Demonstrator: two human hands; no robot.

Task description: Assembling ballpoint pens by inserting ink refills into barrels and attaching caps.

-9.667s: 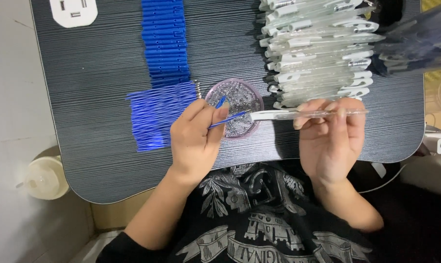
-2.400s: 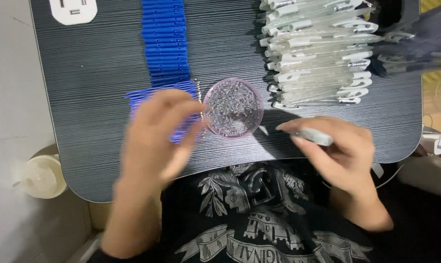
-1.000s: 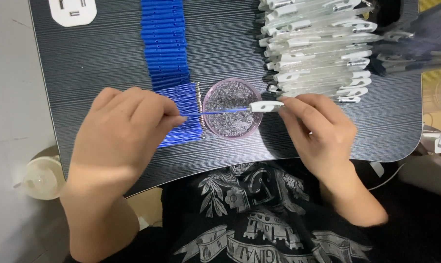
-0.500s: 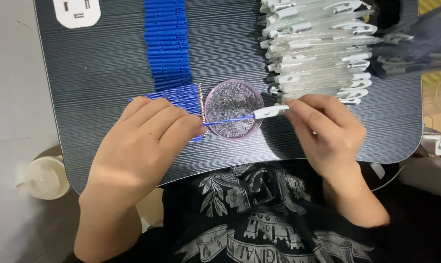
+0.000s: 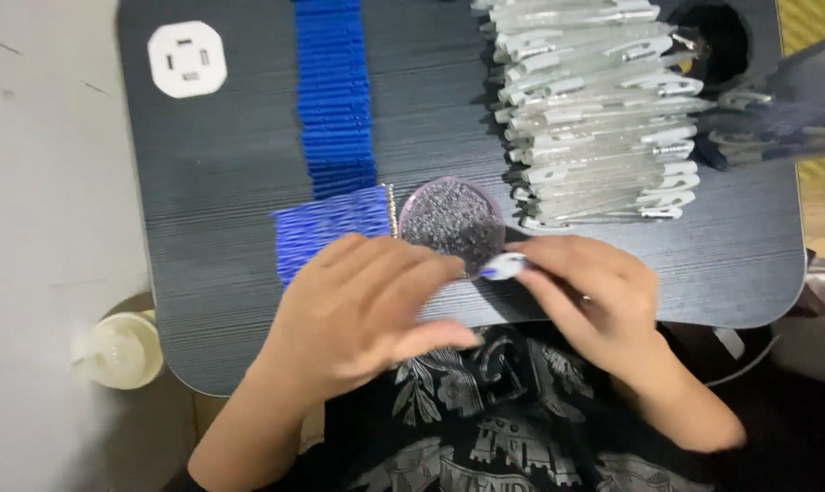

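Low in the middle of the frame, the right hand pinches a slim, light, rigid clear pen barrel by its pale end beside the glitter dish, while the left hand hovers released, fingers spread.

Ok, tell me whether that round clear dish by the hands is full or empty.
Not empty: the round dish stands upright on the dark table, its bottom covered with fine glittery grey bits. How deep they lie cannot be told.

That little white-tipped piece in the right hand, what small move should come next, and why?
Probably a short carry up to the stack of clear pens. The right hand pinches the white-tipped piece beside the round glitter dish, and the left hand hovers open, holding nothing visible, so the piece looks ready to set down.
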